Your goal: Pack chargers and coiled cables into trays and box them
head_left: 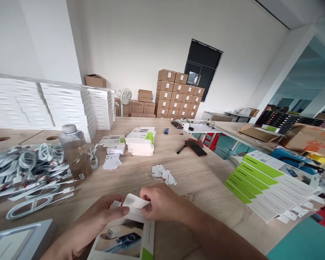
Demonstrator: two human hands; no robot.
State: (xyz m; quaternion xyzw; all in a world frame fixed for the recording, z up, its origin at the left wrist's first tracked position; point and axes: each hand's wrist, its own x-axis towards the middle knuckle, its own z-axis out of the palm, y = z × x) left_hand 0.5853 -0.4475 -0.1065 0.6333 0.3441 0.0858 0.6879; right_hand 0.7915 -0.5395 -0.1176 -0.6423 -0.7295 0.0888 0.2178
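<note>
A white and green box (pixel 124 240) with a printed picture lies near the table's front edge, its white end flaps (pixel 135 203) toward the back. My left hand (pixel 108 213) grips the box at that end, the thumb resting on a flap. The fingers of my right hand (pixel 159 202) are closed on the right side of the flap. Whatever is inside the box is hidden. Just beyond my hands lies a loose pile of small white cards (pixel 164 173).
Coiled white cables (pixel 29 169) and a clear bottle (pixel 77 155) stand at left, above a grey tray (pixel 18 238). Flat boxes (pixel 141 142) and leaflets (pixel 112 161) lie farther back. Right of centre are a phone (pixel 196 147) and a marker (pixel 181 148). Green-ended boxes (pixel 271 184) are stacked at right.
</note>
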